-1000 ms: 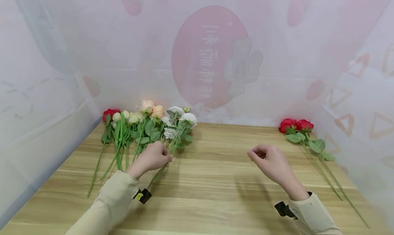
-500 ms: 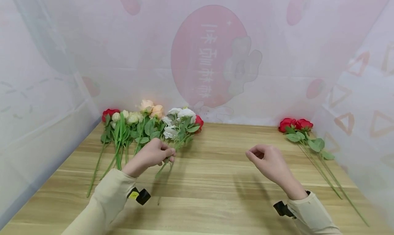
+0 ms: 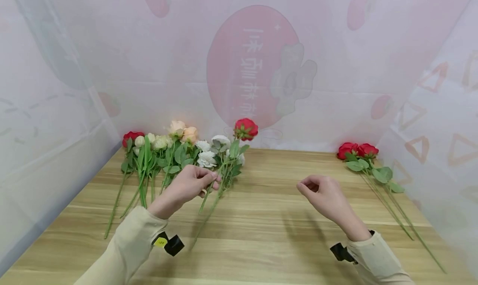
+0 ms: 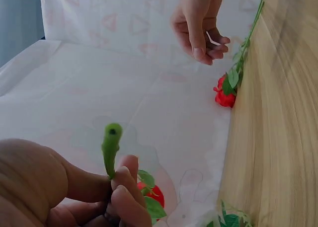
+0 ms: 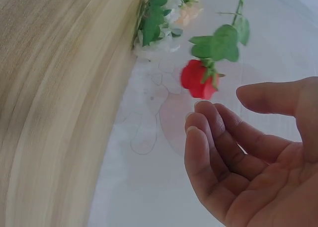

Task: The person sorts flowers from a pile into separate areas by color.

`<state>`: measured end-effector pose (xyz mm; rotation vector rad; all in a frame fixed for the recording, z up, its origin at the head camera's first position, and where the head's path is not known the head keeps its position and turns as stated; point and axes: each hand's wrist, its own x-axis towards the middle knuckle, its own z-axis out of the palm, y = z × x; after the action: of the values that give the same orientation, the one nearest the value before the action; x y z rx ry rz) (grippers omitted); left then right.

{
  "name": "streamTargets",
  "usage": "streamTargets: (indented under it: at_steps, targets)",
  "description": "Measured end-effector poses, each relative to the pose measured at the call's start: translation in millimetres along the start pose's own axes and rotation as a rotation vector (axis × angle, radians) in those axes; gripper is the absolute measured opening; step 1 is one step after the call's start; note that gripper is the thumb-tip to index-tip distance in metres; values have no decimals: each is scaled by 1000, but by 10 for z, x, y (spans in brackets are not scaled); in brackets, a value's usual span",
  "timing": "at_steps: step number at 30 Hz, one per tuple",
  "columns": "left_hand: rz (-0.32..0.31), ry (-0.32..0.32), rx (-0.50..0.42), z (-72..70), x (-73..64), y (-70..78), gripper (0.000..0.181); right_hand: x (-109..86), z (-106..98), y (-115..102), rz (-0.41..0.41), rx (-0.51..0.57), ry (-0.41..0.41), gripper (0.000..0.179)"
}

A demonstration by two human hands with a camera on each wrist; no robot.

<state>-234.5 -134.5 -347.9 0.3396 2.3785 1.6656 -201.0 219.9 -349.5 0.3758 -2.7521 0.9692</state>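
In the head view my left hand point(image 3: 188, 189) pinches the green stem of a red rose point(image 3: 245, 129), whose bloom is raised above the white flowers and tilts to the right. The cut end of that stem point(image 4: 112, 142) points up between thumb and fingers in the left wrist view. White flowers point(image 3: 206, 159) lie just behind my left hand. My right hand point(image 3: 326, 198) hovers over the table with loosely curled fingers and holds nothing. From the right wrist, the lifted rose point(image 5: 198, 80) appears beyond the fingertips.
Peach roses point(image 3: 184, 131), cream flowers point(image 3: 163, 142) and another red rose point(image 3: 131, 138) lie in a row at the left. Two red roses point(image 3: 357, 150) lie at the right. A printed cloth wall point(image 3: 164, 61) encloses the wooden table point(image 3: 254, 239).
My left hand has lifted the red rose out from among the white flowers, its bloom rising up and to the right. The right hand has barely moved.
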Motion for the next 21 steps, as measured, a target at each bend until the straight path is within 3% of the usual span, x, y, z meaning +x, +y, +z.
streamTargets:
  at_steps: [7,16,21]
  targets:
    - [86,44,-34,137,-79,79,24,-4,14,-9,18,83,-39,14]
    - [209,41,-178,492,-178,107,18,-37,114,-142,131,488,-129,23]
    - [228,17,-188,727,-247,70,17,-90,188,-274,156,594,-169,27]
